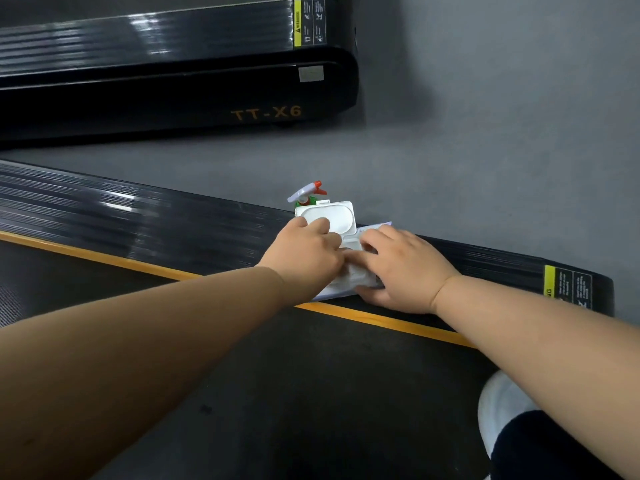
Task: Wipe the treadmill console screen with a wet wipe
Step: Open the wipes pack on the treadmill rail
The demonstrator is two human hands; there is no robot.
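A white pack of wet wipes [346, 284] lies on the ribbed black side rail [173, 220] of the treadmill I stand on. Its white flip lid [337, 214] stands open, tilted back. My left hand [306, 252] rests on the pack with its fingers at the lid and the opening. Holding the pack's right side, my right hand [405, 268] has its thumb under the near edge. The fingertips of both hands meet over the opening, and what they pinch there is hidden. The console screen is not in view.
A spray bottle's trigger head [308, 192], white, red and green, stands just behind the open lid. A second black treadmill [207, 98] marked TT-X6 lies across the grey floor. The orange stripe [381, 320] borders the dark belt. My white shoe [502, 407] is at the lower right.
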